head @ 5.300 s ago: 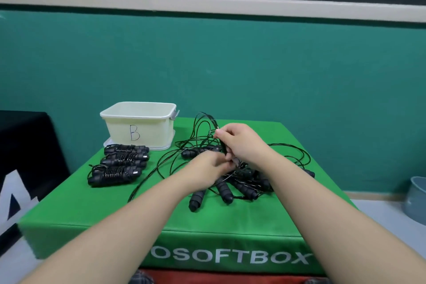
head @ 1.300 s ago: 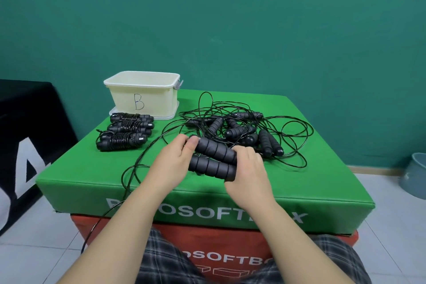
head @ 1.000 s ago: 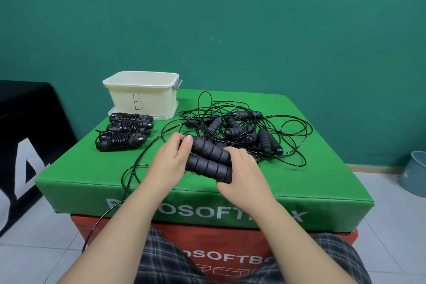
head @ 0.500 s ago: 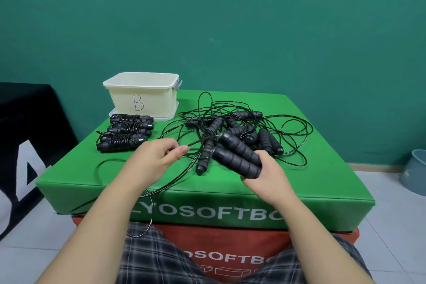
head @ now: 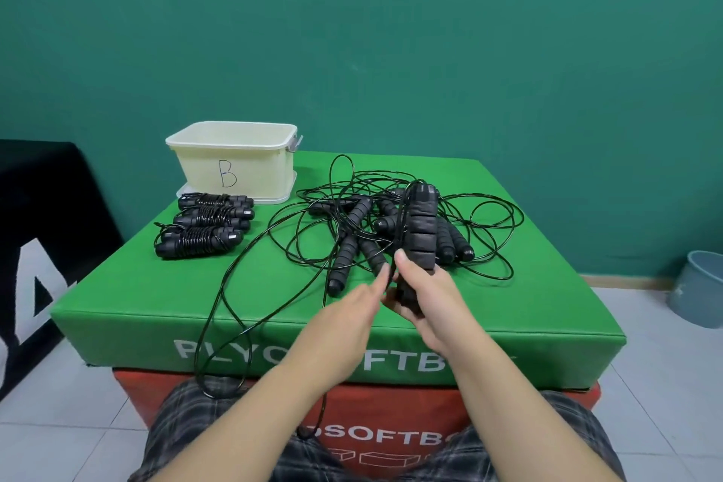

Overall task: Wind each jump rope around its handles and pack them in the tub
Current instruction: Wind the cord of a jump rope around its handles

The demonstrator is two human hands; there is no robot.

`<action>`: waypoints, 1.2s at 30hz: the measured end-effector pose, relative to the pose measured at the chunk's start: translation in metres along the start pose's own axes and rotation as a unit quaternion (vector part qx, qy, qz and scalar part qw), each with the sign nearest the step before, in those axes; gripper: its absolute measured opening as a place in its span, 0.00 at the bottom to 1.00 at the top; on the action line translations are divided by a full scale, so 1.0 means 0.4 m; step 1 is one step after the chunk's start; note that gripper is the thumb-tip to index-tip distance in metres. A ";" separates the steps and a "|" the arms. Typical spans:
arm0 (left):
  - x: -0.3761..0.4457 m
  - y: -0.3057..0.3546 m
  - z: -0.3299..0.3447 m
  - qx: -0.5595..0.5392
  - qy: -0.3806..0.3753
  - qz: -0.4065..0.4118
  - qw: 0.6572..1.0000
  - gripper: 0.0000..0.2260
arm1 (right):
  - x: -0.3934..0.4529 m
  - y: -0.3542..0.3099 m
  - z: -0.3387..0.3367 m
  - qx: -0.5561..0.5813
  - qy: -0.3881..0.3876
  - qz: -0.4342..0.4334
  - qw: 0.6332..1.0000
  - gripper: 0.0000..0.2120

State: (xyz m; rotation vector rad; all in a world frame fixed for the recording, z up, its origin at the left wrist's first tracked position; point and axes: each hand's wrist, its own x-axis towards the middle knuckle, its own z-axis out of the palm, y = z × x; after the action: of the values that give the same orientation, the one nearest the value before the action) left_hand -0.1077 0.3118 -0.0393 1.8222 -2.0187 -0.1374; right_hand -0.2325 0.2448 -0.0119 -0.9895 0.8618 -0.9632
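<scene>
My right hand (head: 424,299) clenches the paired handles (head: 420,235) upright above the green box's (head: 117,309) front edge; my left hand (head: 352,309) pinches the cord (head: 219,297) beside them. I should wrap snugly, turns side by side. The tub's (head: 234,164) inside at the back-left corner is hidden.

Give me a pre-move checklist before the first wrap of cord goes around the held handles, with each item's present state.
1. Pair of handles gripped together by the right hand: ok.
2. Left hand pinching the cord beside the handles: cannot tell; its fingers reach there, contact unclear.
3. Cord free to pull in: not ok; it loops off the green box toward the lap.
4. Held cord clear of the tangled pile: cannot tell.
5. Tub reachable, top open: ok.
6. Three wound ropes packed: not ok; they lie before the tub.
</scene>
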 end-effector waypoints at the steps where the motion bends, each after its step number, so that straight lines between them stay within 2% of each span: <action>1: 0.002 0.004 0.001 0.000 -0.004 0.002 1.000 0.33 | 0.000 0.004 0.001 0.008 -0.004 0.000 1.000 0.05; 7: 0.011 -0.003 -0.015 0.026 0.016 0.029 0.999 0.28 | 0.006 0.006 0.022 -0.042 0.014 -0.037 0.998 0.06; 12: 0.018 -0.030 -0.026 0.050 -0.033 0.057 0.997 0.28 | 0.014 0.027 0.018 -0.150 0.091 -0.113 0.978 0.07; 14: 0.021 -0.058 -0.049 0.020 -0.056 0.036 0.998 0.25 | 0.010 0.020 0.012 -0.200 0.112 -0.133 0.964 0.08; 16: 0.017 -0.103 -0.084 -0.009 -0.055 -0.031 0.998 0.18 | 0.008 0.001 -0.005 -0.220 0.117 -0.157 0.956 0.09; 19: 0.002 -0.174 -0.130 0.002 -0.008 -0.116 0.993 0.14 | 0.001 -0.013 -0.027 -0.264 0.097 -0.192 0.940 0.11; 21: 0.004 -0.206 -0.147 0.009 0.019 -0.130 0.991 0.13 | -0.006 -0.002 -0.029 -0.296 0.080 -0.203 0.930 0.11; 25: 0.012 -0.252 -0.166 -0.007 0.012 -0.131 0.991 0.14 | -0.007 0.016 -0.039 -0.325 0.081 -0.227 0.914 0.16; 29: 0.018 -0.262 -0.167 -0.017 0.124 -0.190 0.974 0.11 | -0.009 0.019 -0.048 -0.367 0.069 -0.234 0.898 0.21; 32: 0.022 -0.249 -0.171 0.005 0.183 -0.250 0.951 0.16 | -0.014 0.026 -0.049 -0.445 0.049 -0.233 0.863 0.21; 36: 0.028 -0.231 -0.176 -0.011 0.227 -0.246 0.942 0.18 | -0.018 0.026 -0.042 -0.544 0.030 -0.233 0.806 0.21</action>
State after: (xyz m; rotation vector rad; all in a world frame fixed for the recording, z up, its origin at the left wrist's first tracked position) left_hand 0.0033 0.3025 -0.0044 2.0775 -1.2255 0.1100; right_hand -0.2477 0.2493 -0.0259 -2.2518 1.2894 -0.8663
